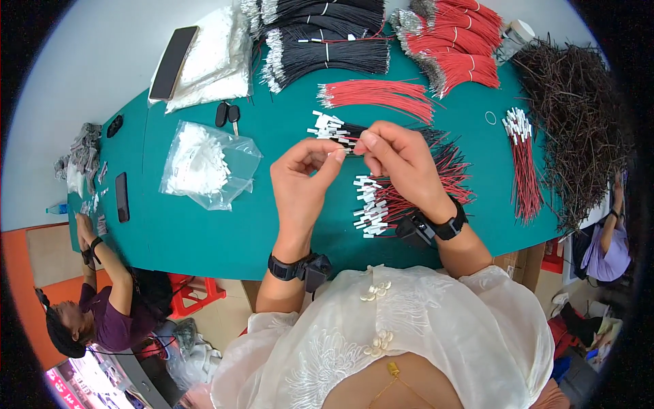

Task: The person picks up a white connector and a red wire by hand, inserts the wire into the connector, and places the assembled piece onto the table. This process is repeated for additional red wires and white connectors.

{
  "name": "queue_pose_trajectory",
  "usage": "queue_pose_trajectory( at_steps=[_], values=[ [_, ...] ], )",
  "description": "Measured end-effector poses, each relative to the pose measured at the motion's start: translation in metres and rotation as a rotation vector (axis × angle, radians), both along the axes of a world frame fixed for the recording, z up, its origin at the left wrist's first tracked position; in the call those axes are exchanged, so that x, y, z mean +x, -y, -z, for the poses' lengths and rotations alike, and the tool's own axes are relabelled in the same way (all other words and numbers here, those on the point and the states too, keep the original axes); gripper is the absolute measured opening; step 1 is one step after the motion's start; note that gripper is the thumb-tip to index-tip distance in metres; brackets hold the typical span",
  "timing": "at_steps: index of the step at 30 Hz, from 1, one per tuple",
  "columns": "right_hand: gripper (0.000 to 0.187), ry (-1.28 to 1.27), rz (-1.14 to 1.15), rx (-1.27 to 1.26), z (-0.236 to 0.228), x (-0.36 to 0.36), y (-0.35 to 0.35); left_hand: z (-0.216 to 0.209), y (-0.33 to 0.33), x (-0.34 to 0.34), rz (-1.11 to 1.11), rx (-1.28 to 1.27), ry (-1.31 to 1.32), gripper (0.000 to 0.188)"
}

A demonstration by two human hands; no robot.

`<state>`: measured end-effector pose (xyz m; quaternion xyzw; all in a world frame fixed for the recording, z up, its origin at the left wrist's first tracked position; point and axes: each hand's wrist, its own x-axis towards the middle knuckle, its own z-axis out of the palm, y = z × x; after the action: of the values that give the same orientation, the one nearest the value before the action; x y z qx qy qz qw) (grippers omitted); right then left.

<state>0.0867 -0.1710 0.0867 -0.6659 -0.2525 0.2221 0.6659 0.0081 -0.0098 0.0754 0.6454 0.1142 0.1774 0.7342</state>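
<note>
Above the table's middle, my left hand [300, 178] and my right hand [405, 167] are close together, both with thumb and forefinger pinched. The right fingers grip a thin red wire [357, 143]. Between the left fingertips is the wire's pale end; whether a connector sits on it is too small to tell. Just behind my hands lie black wires with white connectors [328, 125]. Under and beside my right hand spreads a pile of red and black wires [446, 170], their white connectors [370, 208] pointing left.
Loose red wires [375, 94], black wire bundles [334, 56] and red bundles [463, 41] lie farther back. Left are a bag of white connectors [197, 163], keys [228, 114] and phones [122, 198]. Right are a connectored red bundle [524, 163] and a dark wire heap [572, 116]. Another person [112, 307] works at left.
</note>
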Motion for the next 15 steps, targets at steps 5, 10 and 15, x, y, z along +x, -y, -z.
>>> queue_pose_trajectory(
  at_steps=[5, 10, 15],
  values=[
    [0.009, 0.005, 0.034, 0.036, 0.000, -0.002, -0.002, -0.003, -0.002, 0.001, 0.009, -0.062, 0.008, 0.008],
    [0.007, 0.018, 0.128, 0.053, -0.010, -0.005, 0.000, -0.004, -0.003, -0.002, 0.058, -0.136, 0.011, 0.009],
    [0.005, 0.170, 0.208, -0.011, -0.011, -0.004, 0.006, -0.004, -0.002, -0.002, 0.084, -0.205, 0.006, 0.011]
  ],
)
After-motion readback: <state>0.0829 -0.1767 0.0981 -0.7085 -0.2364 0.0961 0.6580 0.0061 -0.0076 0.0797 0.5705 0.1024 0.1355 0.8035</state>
